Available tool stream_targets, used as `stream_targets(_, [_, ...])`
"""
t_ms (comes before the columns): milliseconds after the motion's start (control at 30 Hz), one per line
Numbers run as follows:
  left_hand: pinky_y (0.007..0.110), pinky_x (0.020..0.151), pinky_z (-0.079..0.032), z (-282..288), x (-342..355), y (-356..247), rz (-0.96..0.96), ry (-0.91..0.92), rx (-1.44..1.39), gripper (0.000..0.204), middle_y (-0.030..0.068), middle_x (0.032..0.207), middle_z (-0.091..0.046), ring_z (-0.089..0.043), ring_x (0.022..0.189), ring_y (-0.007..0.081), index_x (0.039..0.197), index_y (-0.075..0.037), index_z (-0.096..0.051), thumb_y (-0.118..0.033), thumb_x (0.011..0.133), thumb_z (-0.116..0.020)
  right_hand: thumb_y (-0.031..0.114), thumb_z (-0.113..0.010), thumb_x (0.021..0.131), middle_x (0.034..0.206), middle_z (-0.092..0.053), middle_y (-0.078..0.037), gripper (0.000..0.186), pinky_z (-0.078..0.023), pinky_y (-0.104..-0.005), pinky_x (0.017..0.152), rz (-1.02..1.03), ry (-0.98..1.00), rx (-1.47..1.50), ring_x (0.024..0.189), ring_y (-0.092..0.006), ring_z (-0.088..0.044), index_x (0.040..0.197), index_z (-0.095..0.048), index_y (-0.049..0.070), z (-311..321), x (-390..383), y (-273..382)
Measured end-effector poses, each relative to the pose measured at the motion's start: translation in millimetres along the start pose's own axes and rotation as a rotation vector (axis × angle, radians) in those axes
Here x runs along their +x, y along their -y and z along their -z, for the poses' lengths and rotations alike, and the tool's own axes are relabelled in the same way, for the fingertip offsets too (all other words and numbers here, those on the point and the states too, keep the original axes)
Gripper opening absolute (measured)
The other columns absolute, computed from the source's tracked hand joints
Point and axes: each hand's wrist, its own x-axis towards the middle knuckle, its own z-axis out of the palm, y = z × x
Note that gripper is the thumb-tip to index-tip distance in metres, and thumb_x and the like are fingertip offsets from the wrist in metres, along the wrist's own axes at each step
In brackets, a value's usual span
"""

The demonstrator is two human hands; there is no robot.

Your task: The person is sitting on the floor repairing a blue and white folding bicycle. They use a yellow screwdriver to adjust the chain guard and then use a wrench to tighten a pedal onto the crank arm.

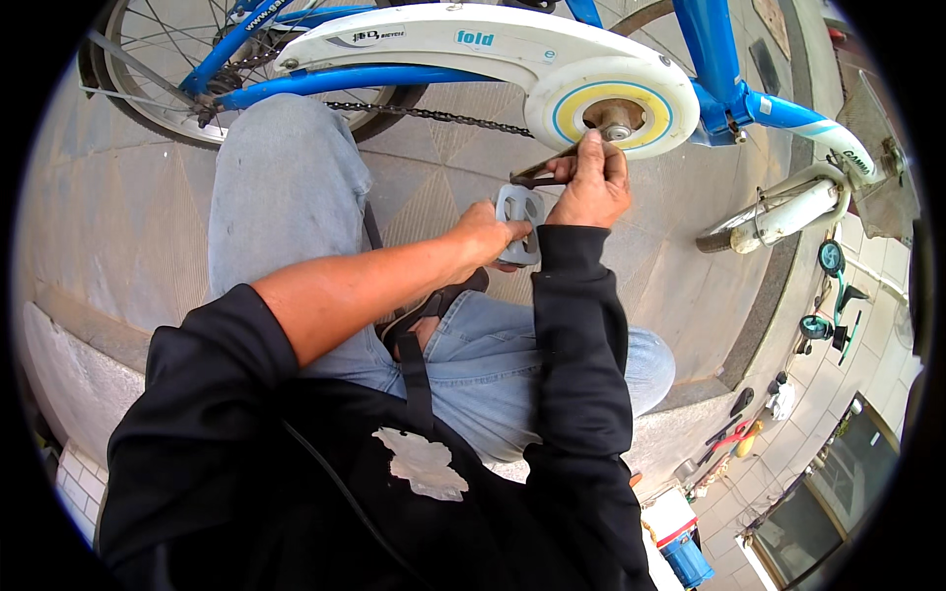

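A blue bicycle (394, 77) stands in front of me, its long white chain guard (493, 37) ending in a round cover with a yellow ring. In the middle of that cover, the metal axle end (617, 128) shows. My left hand (490, 236) is closed around a grey pedal (532, 209), with fingers on both sides. My right hand (591, 185) grips a dark, rusty crank arm (537, 179) joined to the pedal, its thumb and fingers close beside the axle. Those fingers hide the crank's upper end, so I cannot tell whether it touches the axle.
A chain (429, 114) runs from the rear wheel (148, 59) to the round cover. The white front fork (793, 219) and wheel stand at right. Grey paving (118, 187) lies beneath, with my bent knees on either side. A small teal scooter (838, 295) is farther right.
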Motion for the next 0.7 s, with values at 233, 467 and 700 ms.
stream_targets(233, [0.035,0.064,-0.059,4.3,2.7,-0.5,-0.003,0.007,-0.007,0.031,0.0142,0.098,-0.064,-0.067,0.083,0.0237,0.113,0.002,-0.052,-0.017,0.091,-0.062,0.019,-0.056,0.095,0.062,-0.045,-0.001,0.022,-0.047,-0.0293,0.052,-0.075,-0.142,0.018,0.05,-0.0113,-0.045,0.082,-0.051,0.002,16.5,9.9,1.7])
stream_targets(467, [0.034,0.055,-0.059,-0.6,10.3,10.4,-0.031,-0.015,-0.032,0.033,0.0169,0.099,-0.064,-0.068,0.079,0.0236,0.111,0.006,-0.053,-0.015,0.089,-0.063,0.022,-0.05,0.097,0.061,-0.034,0.0,0.022,-0.046,-0.0336,0.057,-0.316,-0.247,0.367,0.05,-0.0121,-0.036,0.087,-0.045,0.004,64.6,35.7,-13.8])
stream_targets(700, [0.035,0.065,-0.06,1.3,8.9,8.7,0.028,-0.019,-0.008,0.033,0.0147,0.103,-0.063,-0.066,0.088,0.0225,0.115,0.002,-0.051,-0.018,0.091,-0.062,0.024,-0.049,0.097,0.056,-0.027,0.003,0.022,-0.04,-0.0315,0.052,-0.376,-0.289,0.356,0.045,-0.0111,-0.029,0.084,-0.043,0.007,62.5,41.6,-14.5])
